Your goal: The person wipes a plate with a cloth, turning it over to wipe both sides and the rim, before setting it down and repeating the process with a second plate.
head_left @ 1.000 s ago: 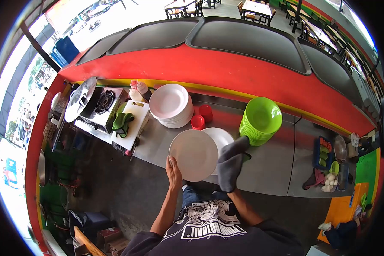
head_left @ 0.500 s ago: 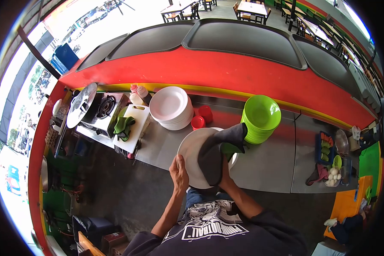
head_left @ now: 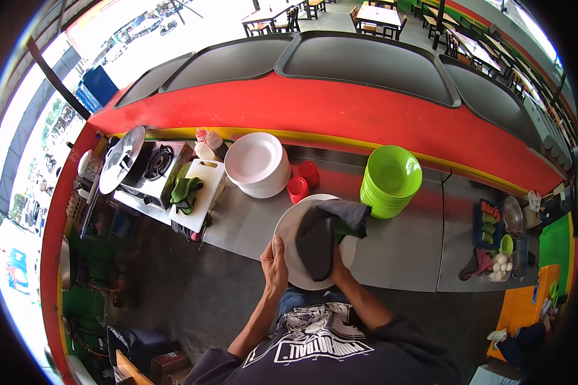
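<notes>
In front of my body, a white plate (head_left: 288,234) is held tilted above the counter's near edge. My left hand (head_left: 275,266) grips its left rim, with the thumb on the upper face. A dark grey cloth (head_left: 315,247) with a green patch lies bunched across the plate's middle and right side. My right hand (head_left: 340,273) is closed on this cloth at the plate's lower right; the cloth hides most of its fingers. Beyond the plate stand two red cups (head_left: 298,189), a stack of white plates (head_left: 255,160) and a stack of green bowls (head_left: 394,172).
A steel counter (head_left: 411,256) runs along a red ledge topped by black trays (head_left: 366,61). On the left are a gas stove (head_left: 157,163) and a white cutting board (head_left: 205,192) with a green-black cloth (head_left: 186,192). Far right sits a blue basket (head_left: 488,224) of vegetables.
The plate and both hands have shifted slightly right and toward my body. The cloth has moved a little left and down over the plate's face.
</notes>
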The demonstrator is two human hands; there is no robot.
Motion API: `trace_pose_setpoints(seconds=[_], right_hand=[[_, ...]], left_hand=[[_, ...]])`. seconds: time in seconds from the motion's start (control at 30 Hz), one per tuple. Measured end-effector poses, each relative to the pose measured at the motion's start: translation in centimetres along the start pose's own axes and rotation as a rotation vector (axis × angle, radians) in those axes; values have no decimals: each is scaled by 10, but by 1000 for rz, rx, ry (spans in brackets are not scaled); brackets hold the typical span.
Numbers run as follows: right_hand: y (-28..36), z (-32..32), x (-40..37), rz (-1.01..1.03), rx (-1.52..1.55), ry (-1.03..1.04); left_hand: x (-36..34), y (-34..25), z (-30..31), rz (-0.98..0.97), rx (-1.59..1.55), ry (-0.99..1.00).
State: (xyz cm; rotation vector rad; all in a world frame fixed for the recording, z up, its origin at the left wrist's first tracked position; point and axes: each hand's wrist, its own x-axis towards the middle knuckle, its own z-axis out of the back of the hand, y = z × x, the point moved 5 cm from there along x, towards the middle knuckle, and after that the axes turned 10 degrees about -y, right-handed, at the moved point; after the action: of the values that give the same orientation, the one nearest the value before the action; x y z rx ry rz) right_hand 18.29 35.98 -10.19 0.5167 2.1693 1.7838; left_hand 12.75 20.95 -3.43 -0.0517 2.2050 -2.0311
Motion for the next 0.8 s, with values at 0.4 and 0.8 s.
trace_pose_setpoints(seconds=[0.4,0.8], right_hand=[[-36,-11,-3,-224,198,112],[-6,-32,-31,-160,97,228]], left_hand=[[-3,4,-5,-39,63,-14],[6,3,3,-90,-43,-109]])
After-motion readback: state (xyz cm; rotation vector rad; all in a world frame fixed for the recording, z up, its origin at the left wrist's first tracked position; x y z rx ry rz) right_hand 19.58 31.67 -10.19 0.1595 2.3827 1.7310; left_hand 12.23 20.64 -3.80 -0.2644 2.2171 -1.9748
